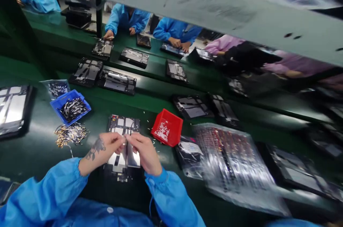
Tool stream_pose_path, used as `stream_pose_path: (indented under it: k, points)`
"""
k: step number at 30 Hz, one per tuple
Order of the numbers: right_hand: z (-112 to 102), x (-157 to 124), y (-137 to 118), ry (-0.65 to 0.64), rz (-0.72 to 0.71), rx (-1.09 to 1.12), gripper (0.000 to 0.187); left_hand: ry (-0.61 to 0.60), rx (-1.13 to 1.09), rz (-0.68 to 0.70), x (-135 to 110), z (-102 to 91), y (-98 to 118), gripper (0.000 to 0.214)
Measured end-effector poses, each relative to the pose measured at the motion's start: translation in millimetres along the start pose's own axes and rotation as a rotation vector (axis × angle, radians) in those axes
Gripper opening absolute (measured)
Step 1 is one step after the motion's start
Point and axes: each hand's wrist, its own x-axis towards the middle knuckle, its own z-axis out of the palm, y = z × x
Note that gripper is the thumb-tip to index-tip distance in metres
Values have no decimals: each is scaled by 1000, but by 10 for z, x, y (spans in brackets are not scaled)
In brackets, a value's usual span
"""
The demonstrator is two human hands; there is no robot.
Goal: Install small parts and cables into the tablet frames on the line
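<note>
An opened tablet (117, 166) with silver battery plates lies on the green bench in front of me. Above its middle my left hand (111, 145) and my right hand (143, 148) meet, thumbs and forefingers pinched close together. Whatever sits between the fingertips is too small to make out. To the left, a blue bin (87, 109) holds many dark, thin parts, and a loose heap of small cables with gold ends (71, 135) lies just below it. On the right stands a red bin (174, 127) with small white pieces inside; a few more are scattered beside it.
Bubble-wrap packing (235, 162) with rows of parts and a dark plastic packet (189, 155) lie to the right. More opened tablets (116, 81) rest along the benches. A pale scuffed beam (187, 2) crosses above. Co-workers in blue (177, 30) sit opposite.
</note>
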Motion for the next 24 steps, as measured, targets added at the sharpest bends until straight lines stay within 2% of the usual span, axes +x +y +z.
stream_pose_path:
  k: [3, 6, 8, 10, 11, 14, 18, 24]
  points:
    - [123, -139, 124, -52, -235, -331, 30, 2, 136, -32, -258, -79, -214, 29]
    - [174, -140, 261, -108, -325, -611, 28, 24, 173, -54, -367, -173, -436, 24]
    - [196, -35, 336, -127, -267, -715, 28, 147, 201, -35, -325, -243, -592, 29]
    - [221, 118, 385, -174, -137, -739, 31, 288, 198, -46, -220, -300, -738, 40]
    - [236, 194, 399, -208, -70, -739, 32, 320, 171, -71, -159, -318, -800, 43]
    - [289, 346, 402, -263, 36, -795, 32, 267, 58, -144, -7, -323, -919, 46]
    - [346, 360, 379, -227, 15, -937, 25, 211, 21, -168, 65, -285, -939, 44]
    - [363, 348, 370, -218, 16, -987, 22, 186, 57, -166, 85, -295, -895, 50]
